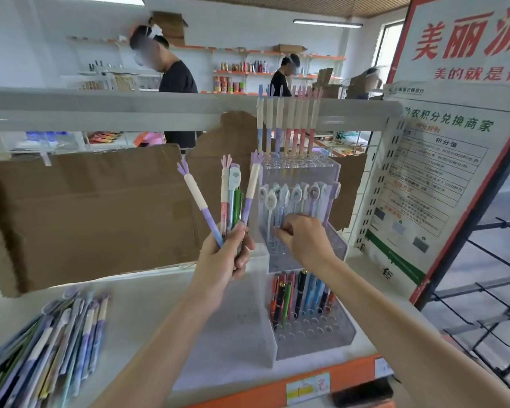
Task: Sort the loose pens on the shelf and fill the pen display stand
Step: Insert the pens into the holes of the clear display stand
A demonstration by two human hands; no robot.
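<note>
The left hand (228, 254) grips a fan of five slim pens (231, 201). The right hand (302, 238) pinches a pen in the middle tier of the clear three-tiered plastic stand (333, 172), right. Loose pens (50, 343) lie heaped near left on the shelf (159, 304).

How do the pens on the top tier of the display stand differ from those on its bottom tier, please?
The top-tier pens are pastel pink, purple and blue with cream sleeves and branching toppers; the bottom-tier pens are darker and bolder: black, green, red, orange, blue. The top-tier pens look long and slim, rising well above their holes, while the bottom-tier pens look shorter and thicker. Both sets stand upright along the back of their tier.
</note>
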